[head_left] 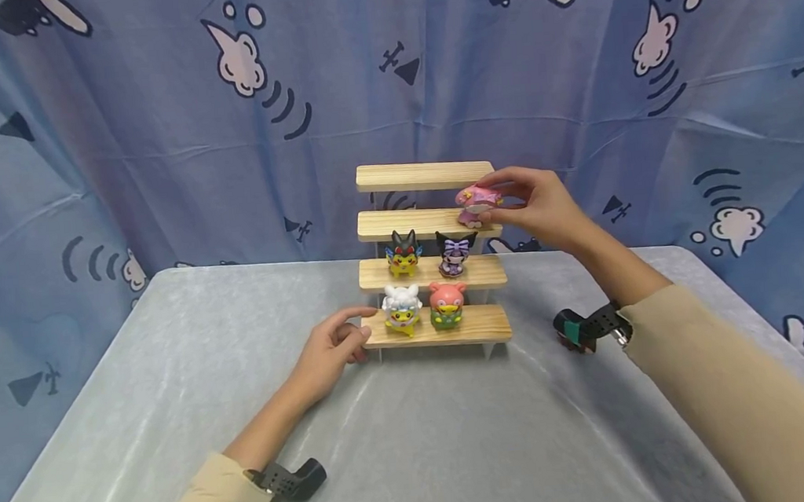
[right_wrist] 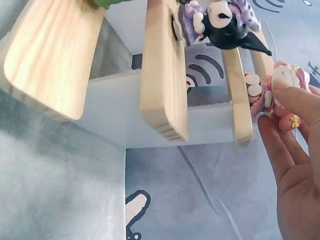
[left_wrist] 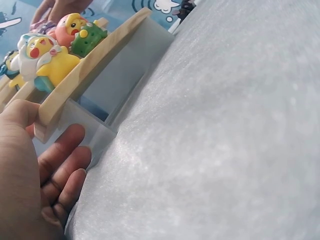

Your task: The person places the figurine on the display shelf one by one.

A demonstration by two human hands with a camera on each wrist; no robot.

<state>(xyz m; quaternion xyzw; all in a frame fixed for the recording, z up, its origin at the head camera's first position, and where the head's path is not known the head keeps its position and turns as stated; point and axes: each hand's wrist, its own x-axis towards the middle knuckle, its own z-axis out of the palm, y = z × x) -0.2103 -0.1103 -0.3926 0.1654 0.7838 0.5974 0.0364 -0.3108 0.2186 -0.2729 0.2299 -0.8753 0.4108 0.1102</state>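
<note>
While the pink figure [head_left: 476, 202] is pinched by the right hand [head_left: 536, 207] at the third shelf's [head_left: 407, 223] right end, the bottom shelf [head_left: 482, 325] is steadied by the left hand's [head_left: 332, 353] relaxed fingers; placed near the edge, it could topple.

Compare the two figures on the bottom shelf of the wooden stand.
The left figure wears a white hood over a yellow body; the right figure has a pink head over a green body. The left hand touches the bottom shelf beside the left figure; the right figure has no hand near. Both stand upright, facing forward.
</note>
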